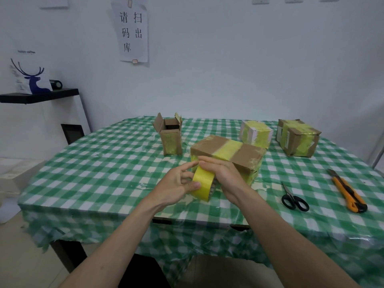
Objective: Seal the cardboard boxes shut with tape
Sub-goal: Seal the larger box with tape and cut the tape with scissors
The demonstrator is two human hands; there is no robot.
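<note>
Both hands hold the roll of yellow tape (pixel 202 182) over the near part of the desk (pixel 104 163), just in front of the big box (pixel 228 151). The left hand (pixel 176 183) pinches the roll, with its thumb on the outer face. The right hand (pixel 223 173) is curled around the roll from the other side. The big box lies closed, with a yellow strip across its top. Behind it to the left stands an open box (pixel 169 135). Two taped boxes (pixel 256 133) (pixel 297 138) sit at the far right. Scissors (pixel 294 198) and an orange knife (pixel 347 191) lie to the right.
</note>
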